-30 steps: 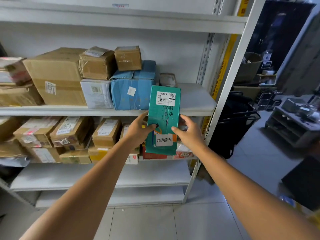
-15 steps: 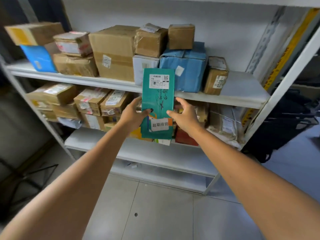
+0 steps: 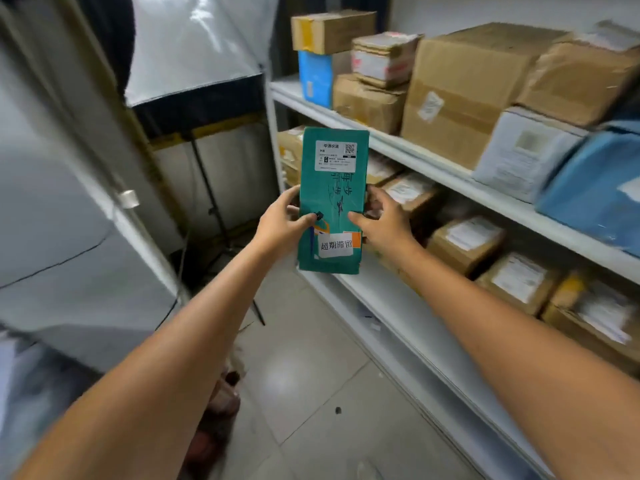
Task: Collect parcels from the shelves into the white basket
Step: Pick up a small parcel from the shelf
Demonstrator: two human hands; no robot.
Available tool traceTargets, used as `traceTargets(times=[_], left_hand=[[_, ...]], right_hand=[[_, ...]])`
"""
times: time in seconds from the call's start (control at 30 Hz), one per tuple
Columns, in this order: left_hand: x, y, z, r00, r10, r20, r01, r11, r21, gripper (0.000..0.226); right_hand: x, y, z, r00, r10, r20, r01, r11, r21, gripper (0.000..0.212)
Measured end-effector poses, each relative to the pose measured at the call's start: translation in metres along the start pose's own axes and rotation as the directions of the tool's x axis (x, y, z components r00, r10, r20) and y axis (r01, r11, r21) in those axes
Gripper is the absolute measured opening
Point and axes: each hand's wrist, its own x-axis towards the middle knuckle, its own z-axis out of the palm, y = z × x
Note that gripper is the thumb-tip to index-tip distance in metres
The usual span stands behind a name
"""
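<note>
My left grip [image 3: 280, 226] and right grip [image 3: 386, 225] are both clamped on the teal parcel [image 3: 333, 199], thumbs across its front, holding it upright in the air just before the shelves [image 3: 431, 166]; brown boxes [image 3: 460, 84] sit on them beyond

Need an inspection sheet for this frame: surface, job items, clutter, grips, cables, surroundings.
Surface: white shelf boards, loaded; grey tiled floor below.
Job's things: teal parcel held upright off the shelves, labels facing the camera; white basket not in view.
Clutter: brown cartons, a white box and a blue parcel on the upper shelf; labelled cartons on the one below.
Grips: left hand holds the parcel's left edge, right hand its right edge, thumbs on the front.
Cables: nothing seen.
Surroundings: softbox light on a black stand left of the shelves.
</note>
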Motion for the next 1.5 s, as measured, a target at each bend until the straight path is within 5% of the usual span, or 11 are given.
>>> traceTargets(times=[0.2,0.6,1.2,1.5], left_hand=[[-0.023,-0.030,-0.053,0.937,-0.160,-0.310,0.165,0.986,-0.010,0.061],[-0.174,-0.071,-0.098,0.608,-0.331,-0.721,0.398,0.914,-0.084,0.065],[-0.426,-0.095,-0.054,0.225,-0.515,-0.827,0.361,0.832,-0.420,0.057],[-0.526,-0.132,-0.051,-0.059,-0.634,-0.771,0.305,0.724,-0.618,0.060]], right_hand=[[0.039,-0.020,0.073,0.932,-0.127,0.340,0.103,0.991,0.089,0.062],[-0.040,-0.064,0.179,0.625,-0.284,0.727,0.201,0.959,0.201,0.058],[-0.259,-0.065,0.212,0.241,-0.362,0.900,0.363,0.894,0.262,0.066],[-0.367,-0.070,0.269,-0.040,-0.377,0.925,0.425,0.832,0.357,0.059]])
